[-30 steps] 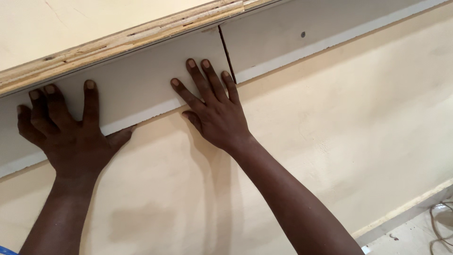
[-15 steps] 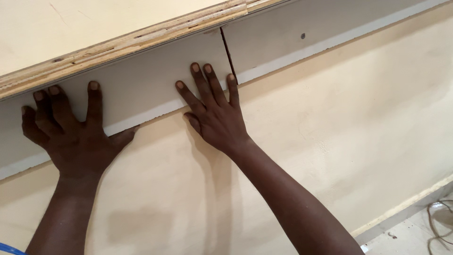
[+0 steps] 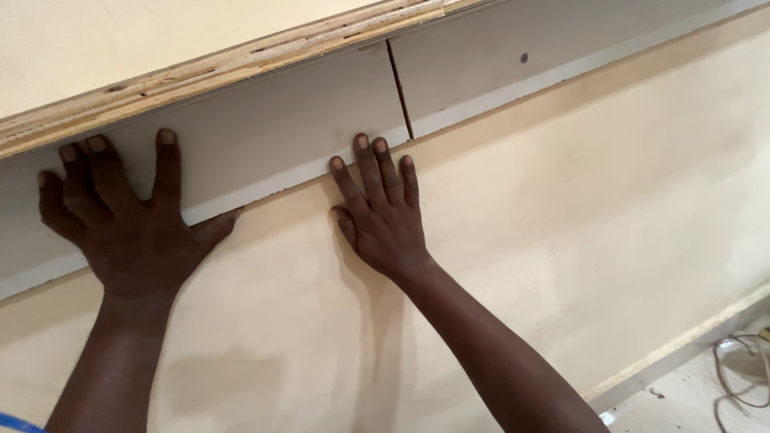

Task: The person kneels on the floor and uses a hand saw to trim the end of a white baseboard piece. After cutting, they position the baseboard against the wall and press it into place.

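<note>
The fingers of the left hand (image 3: 132, 228) are spread wide and lie flat on a long pale grey strip of board (image 3: 273, 128) — four fingertips reach up toward the strip's top, while the thumb stretches out to the right along its lower edge. The fingers of the right hand (image 3: 381, 212) are held closer together, nearly side by side, with their tips resting across the same lower edge; the thumb is tucked in at the left. Neither hand grips anything — both palms press flat.

The palms and wrists lie on a broad cream-coloured plywood sheet (image 3: 577, 216) that fills most of the view below the strip. The grey strip runs slantwise from lower left to upper right, and a thin dark joint (image 3: 399, 90) cuts across it just above the right hand. A small dark fastener head (image 3: 523, 58) shows on the strip to the right of that joint.

Directly above the strip sits the layered edge of a thick plywood panel (image 3: 241, 60). At the lower right corner, a loop of pale cable (image 3: 742, 369) lies on the floor.
</note>
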